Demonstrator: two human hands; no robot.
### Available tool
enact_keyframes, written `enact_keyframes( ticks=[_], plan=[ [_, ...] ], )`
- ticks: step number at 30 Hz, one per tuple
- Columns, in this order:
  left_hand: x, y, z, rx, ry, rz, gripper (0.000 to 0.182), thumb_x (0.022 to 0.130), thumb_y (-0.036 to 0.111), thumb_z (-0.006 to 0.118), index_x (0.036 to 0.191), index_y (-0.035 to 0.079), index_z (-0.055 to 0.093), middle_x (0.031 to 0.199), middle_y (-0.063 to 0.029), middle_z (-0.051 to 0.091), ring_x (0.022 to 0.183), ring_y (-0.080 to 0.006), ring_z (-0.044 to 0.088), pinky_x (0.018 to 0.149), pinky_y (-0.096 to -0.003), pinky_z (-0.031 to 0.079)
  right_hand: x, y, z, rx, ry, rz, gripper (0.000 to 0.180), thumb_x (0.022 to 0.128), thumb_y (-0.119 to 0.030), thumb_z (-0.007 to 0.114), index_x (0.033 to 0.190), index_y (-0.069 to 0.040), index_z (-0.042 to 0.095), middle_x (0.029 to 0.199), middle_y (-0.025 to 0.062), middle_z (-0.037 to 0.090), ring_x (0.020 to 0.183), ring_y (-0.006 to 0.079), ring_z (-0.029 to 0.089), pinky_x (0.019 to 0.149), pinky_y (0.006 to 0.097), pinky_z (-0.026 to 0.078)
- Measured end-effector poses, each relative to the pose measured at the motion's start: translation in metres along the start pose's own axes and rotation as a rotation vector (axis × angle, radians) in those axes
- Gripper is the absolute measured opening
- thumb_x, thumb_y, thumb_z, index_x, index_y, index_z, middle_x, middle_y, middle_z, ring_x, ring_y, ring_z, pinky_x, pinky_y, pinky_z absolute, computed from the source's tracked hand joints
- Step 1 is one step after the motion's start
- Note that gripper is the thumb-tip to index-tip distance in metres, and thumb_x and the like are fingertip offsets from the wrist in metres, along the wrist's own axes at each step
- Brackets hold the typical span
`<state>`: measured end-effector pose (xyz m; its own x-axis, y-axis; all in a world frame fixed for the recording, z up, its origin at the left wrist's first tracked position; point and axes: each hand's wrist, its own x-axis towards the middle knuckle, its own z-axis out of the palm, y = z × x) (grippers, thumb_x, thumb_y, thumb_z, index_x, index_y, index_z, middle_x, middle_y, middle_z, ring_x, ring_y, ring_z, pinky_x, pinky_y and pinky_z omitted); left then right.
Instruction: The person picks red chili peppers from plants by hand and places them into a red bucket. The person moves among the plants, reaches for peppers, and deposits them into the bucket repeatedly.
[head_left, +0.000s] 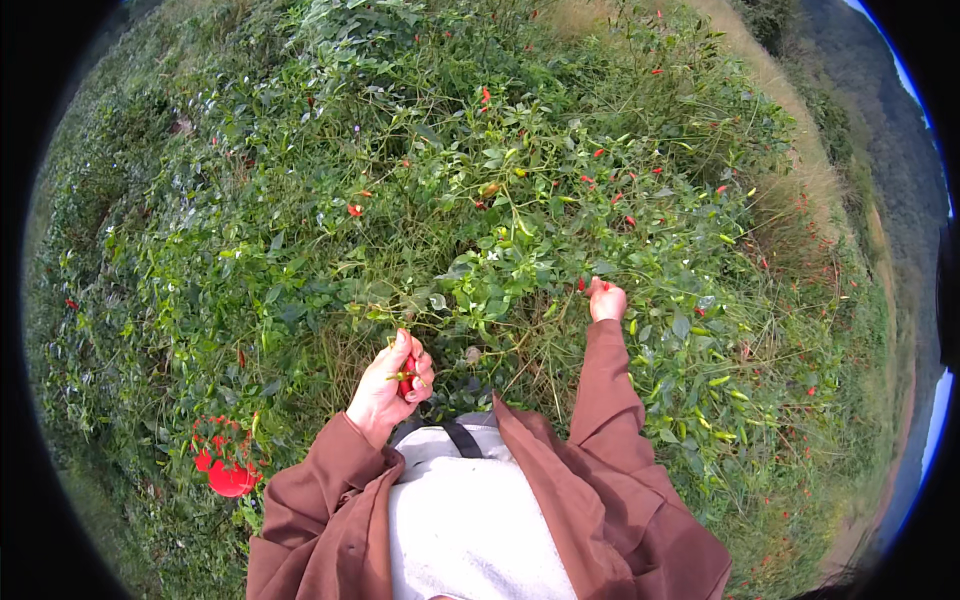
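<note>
My left hand (384, 386) is curled around several red chili peppers (407, 377), whose green stems poke out between the fingers. It is just in front of my body, at the near edge of the pepper plants. My right hand (608, 301) reaches farther out to the right, among the leaves, with its fingers closed around red chili pepper (606, 286). Another bit of red (581, 284) shows at its fingertips. Whether these peppers are still on the stem is too small to tell. Between the hands grows a leafy chili plant (487, 289) with a white flower.
A red container (231, 478) sits low in the foliage at left, partly covered by leaves. Green chili peppers (720, 381) hang to the right of my right arm. Ripe red ones (598, 153) dot the plants ahead. Dry grass (806, 180) borders the plants at right.
</note>
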<state>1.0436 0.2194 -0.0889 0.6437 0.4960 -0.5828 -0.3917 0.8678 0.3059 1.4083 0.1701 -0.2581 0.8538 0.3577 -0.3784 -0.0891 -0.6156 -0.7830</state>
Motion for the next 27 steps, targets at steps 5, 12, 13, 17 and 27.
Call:
enact_keyframes(
  ticks=[5, 12, 13, 17, 27],
  plan=[
    [0.011, -0.004, 0.001, -0.006, 0.053, -0.019, 0.034, 0.088, 0.043, 0.056, 0.080, 0.011, 0.047, 0.066, -0.0029, 0.047, 0.050, -0.0121, 0.043, 0.038, -0.0216, 0.030, -0.005, -0.020, 0.009, -0.514, 0.167, -0.555, 0.012, 0.076, -0.010, 0.059, 0.088, -0.012, 0.060, 0.081, 0.0100, 0.062, 0.076, 0.0319, 0.061, 0.067, 0.0399, 0.047],
    [0.014, 0.001, 0.003, 0.032, 0.089, -0.015, 0.029, 0.089, 0.038, 0.057, 0.081, 0.011, 0.050, 0.066, -0.0018, 0.049, 0.052, -0.0112, 0.045, 0.038, -0.0205, 0.031, -0.006, -0.036, 0.015, -0.826, 0.081, -0.356, 0.018, 0.074, -0.015, 0.066, 0.090, -0.012, 0.058, 0.086, 0.0119, 0.066, 0.083, 0.0339, 0.063, 0.071, 0.0434, 0.050],
    [0.014, 0.002, 0.003, 0.041, 0.096, -0.009, 0.029, 0.090, 0.037, 0.057, 0.081, 0.011, 0.050, 0.066, -0.0016, 0.049, 0.052, -0.0110, 0.045, 0.038, -0.0204, 0.031, -0.005, -0.035, 0.012, -0.828, 0.108, -0.309, 0.027, 0.071, -0.020, 0.074, 0.090, -0.010, 0.059, 0.084, 0.0115, 0.067, 0.082, 0.0331, 0.064, 0.071, 0.0417, 0.051],
    [0.016, 0.005, 0.001, 0.031, 0.103, -0.005, 0.028, 0.090, 0.035, 0.057, 0.081, 0.010, 0.051, 0.066, -0.0012, 0.050, 0.052, -0.0105, 0.046, 0.038, -0.0199, 0.031, 0.003, -0.018, -0.008, -0.876, 0.024, -0.322, 0.025, 0.070, -0.019, 0.075, 0.089, -0.008, 0.064, 0.087, 0.0114, 0.068, 0.081, 0.0314, 0.065, 0.068, 0.0382, 0.052],
    [0.018, 0.003, 0.001, 0.049, 0.080, -0.032, 0.028, 0.091, 0.035, 0.056, 0.080, 0.009, 0.051, 0.064, -0.0013, 0.049, 0.051, -0.0105, 0.046, 0.037, -0.0203, 0.031, 0.004, -0.027, -0.020, -0.013, -0.316, -0.114, 0.011, 0.086, -0.013, 0.059, 0.088, -0.002, 0.060, 0.065, 0.0018, 0.057, 0.055, 0.0087, 0.052, 0.049, 0.0236, 0.042]
  ],
)
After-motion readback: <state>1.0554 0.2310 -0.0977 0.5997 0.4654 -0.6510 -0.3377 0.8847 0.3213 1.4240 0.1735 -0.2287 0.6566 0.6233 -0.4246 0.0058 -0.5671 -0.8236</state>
